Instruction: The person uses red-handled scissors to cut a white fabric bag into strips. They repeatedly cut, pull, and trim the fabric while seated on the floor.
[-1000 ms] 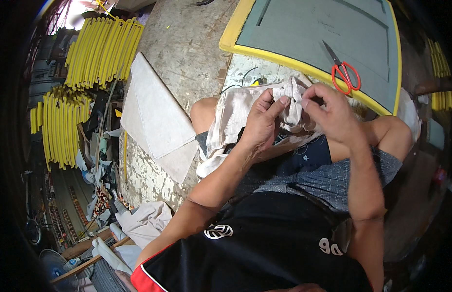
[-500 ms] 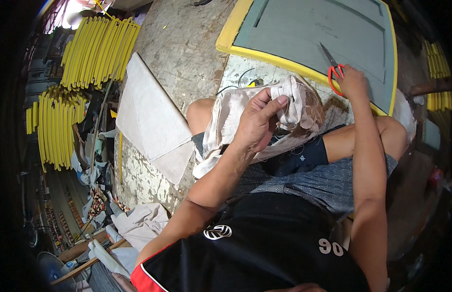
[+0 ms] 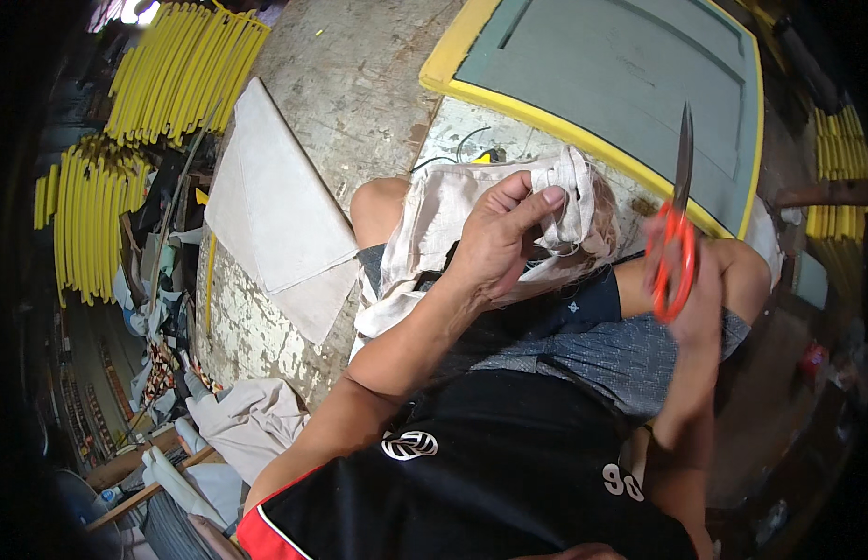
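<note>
Between the thumb and fingers of my left hand [image 3: 504,233] is pinched a narrow folded band of cream cloth [image 3: 572,191], with loose threads on it. More of this cream fabric [image 3: 443,201], frayed at its edges, drapes across my lap. To the right, over my knee, my right hand [image 3: 700,294] is closed on a pair of orange-handled scissors [image 3: 677,224]. Their dark blades point away from me and look closed together. They are apart from the cloth, and motion blurs some of the right fingers.
A grey-green panel with yellow padded edges [image 3: 583,117] lies at the far right on the worn tabletop [image 3: 359,93]. Left of my knee is a folded cream sheet [image 3: 275,205]. Bundles of yellow strips [image 3: 186,75] stand at the left, above cloth scraps [image 3: 252,425].
My right hand has drawn back from the panel toward me, and the scissors have swung more upright. My left hand keeps its pinch on the cloth. The whole view has shifted slightly.
</note>
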Motion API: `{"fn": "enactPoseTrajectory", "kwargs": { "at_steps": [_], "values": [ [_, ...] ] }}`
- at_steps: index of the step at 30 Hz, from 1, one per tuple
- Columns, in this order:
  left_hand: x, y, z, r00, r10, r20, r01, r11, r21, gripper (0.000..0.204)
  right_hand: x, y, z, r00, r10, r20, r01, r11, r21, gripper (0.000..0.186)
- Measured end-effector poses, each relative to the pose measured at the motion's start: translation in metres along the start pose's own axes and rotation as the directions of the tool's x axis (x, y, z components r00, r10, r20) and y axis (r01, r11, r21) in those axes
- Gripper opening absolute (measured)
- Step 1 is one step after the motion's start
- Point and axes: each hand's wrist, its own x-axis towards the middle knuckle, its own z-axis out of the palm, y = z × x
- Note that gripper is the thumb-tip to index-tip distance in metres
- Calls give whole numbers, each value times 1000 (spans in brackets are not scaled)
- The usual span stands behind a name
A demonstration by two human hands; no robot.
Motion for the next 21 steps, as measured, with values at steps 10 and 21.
{"fn": "enactPoseTrajectory", "kwargs": {
  "at_steps": [10,21],
  "values": [
    [2,-14,14,998,-57,-26,58,996,62,14,-88,19,29,971,152,184,-143,988,-62,47],
    [-4,-22,10,999,-33,6,32,989,143,15,-86,11,32,966,205,157,-187,975,-118,37]
  ]
}}
